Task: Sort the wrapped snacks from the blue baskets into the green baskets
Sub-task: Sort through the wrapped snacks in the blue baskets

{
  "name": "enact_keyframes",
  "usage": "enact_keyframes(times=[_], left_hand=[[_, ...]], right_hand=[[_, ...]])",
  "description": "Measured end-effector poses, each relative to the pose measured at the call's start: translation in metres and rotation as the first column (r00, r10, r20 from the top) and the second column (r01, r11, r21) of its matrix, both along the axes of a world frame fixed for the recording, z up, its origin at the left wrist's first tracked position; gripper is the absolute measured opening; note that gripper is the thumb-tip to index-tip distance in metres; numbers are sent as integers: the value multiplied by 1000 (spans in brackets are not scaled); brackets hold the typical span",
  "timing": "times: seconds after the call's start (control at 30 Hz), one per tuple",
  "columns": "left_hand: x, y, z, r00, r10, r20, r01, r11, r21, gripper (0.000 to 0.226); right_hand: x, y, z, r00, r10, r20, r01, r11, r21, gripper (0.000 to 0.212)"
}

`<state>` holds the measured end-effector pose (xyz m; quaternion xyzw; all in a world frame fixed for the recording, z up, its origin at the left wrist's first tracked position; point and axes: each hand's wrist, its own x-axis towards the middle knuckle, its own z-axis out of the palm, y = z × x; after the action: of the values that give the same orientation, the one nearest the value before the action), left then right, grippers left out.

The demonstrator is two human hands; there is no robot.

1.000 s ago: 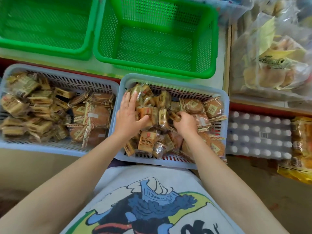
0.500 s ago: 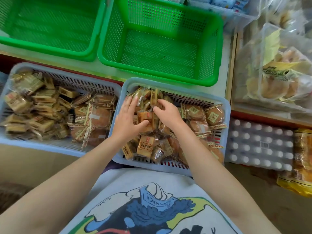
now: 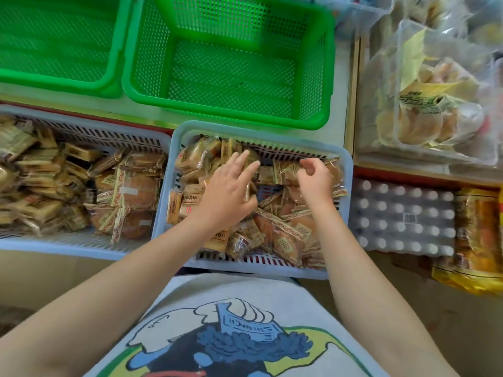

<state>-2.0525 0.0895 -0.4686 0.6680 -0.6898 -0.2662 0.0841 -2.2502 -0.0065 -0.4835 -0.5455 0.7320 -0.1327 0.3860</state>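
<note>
worktop (image 3: 337, 104): pale surface up top, carrying both green baskets side by side

green baskets: right one (image 3: 325, 77) sits straight behind the blue basket the hands are in, left one (image 3: 117, 63) just beside it and cut off by the frame edge; only bare mesh floors showing in both

blue baskets: right one (image 3: 347, 202) is right in front of the person, left one (image 3: 81, 247) touching or nearly touching it on the side (can't tell which)

wrapped snacks: all in the blue baskets. Right pile (image 3: 283, 235) mixes flat rectangular packs with round golden cakes; left pile (image 3: 68, 183) has rectangular packs on the left and round ones on the right

bottle pack (image 3: 402, 216): shrink-wrapped white caps, just right of the right blue basket

clear bags (image 3: 435, 110): pastries in plastic, far right

left hand (image 3: 226, 194): over the middle of the right blue basket, fingers straight and spread, lying flat on the packs, so the grip is wide and holding nothing

right hand (image 3: 317, 178): at the back right of the same basket, fingers curled down over a round cake pack; whether the grip actually has it, I can't tell
</note>
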Motion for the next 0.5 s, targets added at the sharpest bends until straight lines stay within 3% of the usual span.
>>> enact_keyframes(times=[0.1, 0.17, 0.23, 0.3, 0.5], left_hand=[[-21, -5, -16, 983, -148, 104, 132, 979, 153, 69], [-25, -4, -26, 975, -157, 154, 121, 967, 223, 66], [-25, 0, -32, 967, -155, 200, 104, 965, 241, 61], [-24, 3, -34, 960, -160, 231, 105, 966, 234, 58], [-27, -1, -33, 972, -100, 211, 45, 967, 251, 54]], right_hand=[[-8, -6, -20, 963, 253, -88, -246, 965, 87, 46], [-10, -7, -34, 858, 477, -189, -449, 876, 176, 62], [-15, -4, -45, 759, 596, -263, -546, 802, 244, 74], [-21, -1, -50, 727, 615, -304, -579, 788, 208, 76], [-42, 1, -33, 792, 526, -310, -525, 846, 94, 67]])
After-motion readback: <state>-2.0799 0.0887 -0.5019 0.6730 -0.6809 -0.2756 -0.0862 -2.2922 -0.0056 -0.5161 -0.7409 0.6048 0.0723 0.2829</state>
